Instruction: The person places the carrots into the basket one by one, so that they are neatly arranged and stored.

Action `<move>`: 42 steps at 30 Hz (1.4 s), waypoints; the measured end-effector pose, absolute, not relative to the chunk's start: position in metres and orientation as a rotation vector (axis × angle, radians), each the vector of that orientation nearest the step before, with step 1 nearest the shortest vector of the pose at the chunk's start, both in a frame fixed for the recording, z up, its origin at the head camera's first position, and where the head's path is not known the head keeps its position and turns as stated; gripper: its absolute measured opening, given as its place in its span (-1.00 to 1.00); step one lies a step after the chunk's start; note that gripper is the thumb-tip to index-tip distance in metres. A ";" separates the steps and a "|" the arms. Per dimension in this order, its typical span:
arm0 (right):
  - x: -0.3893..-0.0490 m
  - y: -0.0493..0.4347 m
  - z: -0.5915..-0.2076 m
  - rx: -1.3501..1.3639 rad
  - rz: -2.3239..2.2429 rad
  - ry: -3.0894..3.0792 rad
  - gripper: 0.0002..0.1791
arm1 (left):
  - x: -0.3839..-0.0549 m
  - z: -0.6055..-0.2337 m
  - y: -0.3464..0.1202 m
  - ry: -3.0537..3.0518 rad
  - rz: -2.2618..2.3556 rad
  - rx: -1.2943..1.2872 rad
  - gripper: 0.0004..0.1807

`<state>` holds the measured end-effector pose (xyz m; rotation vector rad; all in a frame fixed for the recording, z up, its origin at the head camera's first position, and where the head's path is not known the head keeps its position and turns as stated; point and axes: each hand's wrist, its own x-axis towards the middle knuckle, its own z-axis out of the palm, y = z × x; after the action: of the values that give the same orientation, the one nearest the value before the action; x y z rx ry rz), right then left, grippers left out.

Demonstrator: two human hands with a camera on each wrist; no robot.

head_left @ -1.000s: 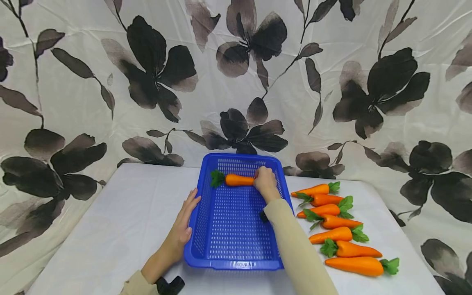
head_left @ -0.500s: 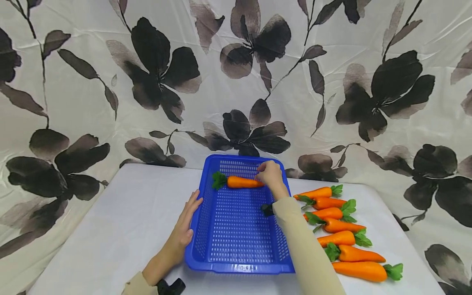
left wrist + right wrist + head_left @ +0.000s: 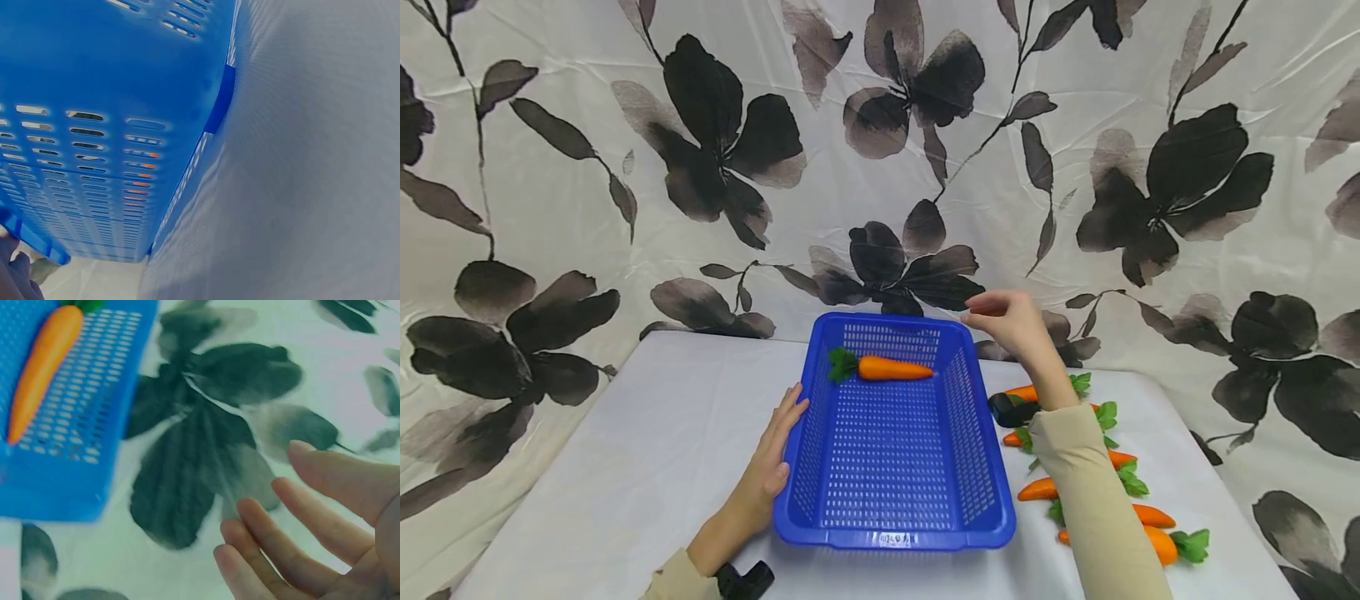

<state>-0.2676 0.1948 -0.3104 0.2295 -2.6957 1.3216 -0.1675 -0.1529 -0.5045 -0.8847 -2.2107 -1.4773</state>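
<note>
A blue perforated plastic basket point(image 3: 895, 540) stands on the white-covered table. Inside, near its far end, lies one orange carrot point(image 3: 895, 368) with green leaves on its left; the right wrist view shows the same carrot point(image 3: 44, 369). My left hand point(image 3: 767, 462) rests with extended fingers against the basket's left rim; in the left wrist view its fingers point(image 3: 15, 272) show at the lower left. Above the basket's far right corner, my right hand point(image 3: 1011, 321) is raised and holds nothing. Its fingers are spread and relaxed in the right wrist view.
To the right of the basket, several carrots point(image 3: 1161, 546) lie in a column, partly hidden by the right sleeve point(image 3: 1097, 492). A black wrist camera point(image 3: 1013, 410) hangs beside the right wrist. Behind the table hangs a floral cloth point(image 3: 760, 275).
My right hand has let go of the carrot in the basket, then lifted up and to the right, out over the rim. The left hand stays at the basket's side.
</note>
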 end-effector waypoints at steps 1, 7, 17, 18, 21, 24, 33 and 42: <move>-0.264 0.200 -0.308 0.246 1.328 -2.679 -0.67 | -0.167 -0.505 -0.153 -2.209 -1.474 -0.883 -0.20; -0.243 0.226 -0.300 0.353 1.319 -2.570 -0.65 | -0.167 -0.508 -0.155 -2.210 -1.441 -0.865 -0.20; -0.204 0.274 -0.298 0.415 1.331 -2.395 -0.67 | -0.169 -0.503 -0.156 -2.218 -1.414 -0.896 -0.23; -0.201 0.278 -0.299 0.413 1.327 -2.377 -0.68 | -0.170 -0.503 -0.156 -2.217 -1.406 -0.896 -0.24; -0.187 0.294 -0.308 0.396 1.328 -2.347 -0.70 | -0.171 -0.503 -0.157 -2.213 -1.404 -0.903 -0.24; -0.171 0.314 -0.322 0.352 1.330 -2.336 -0.70 | -0.170 -0.503 -0.157 -2.200 -1.414 -0.910 -0.24; -0.126 0.376 -0.374 0.118 1.443 -2.323 -0.68 | -0.168 -0.506 -0.155 -2.215 -1.435 -0.881 -0.22; -0.096 0.421 -0.432 -0.132 1.616 -2.510 -0.71 | -0.168 -0.506 -0.155 -2.193 -1.451 -0.899 -0.23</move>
<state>-0.0962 0.4214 -0.4324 -0.1316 -2.5103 1.6164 -0.1683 -0.1552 -0.5056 -0.8991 -2.1929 -1.4509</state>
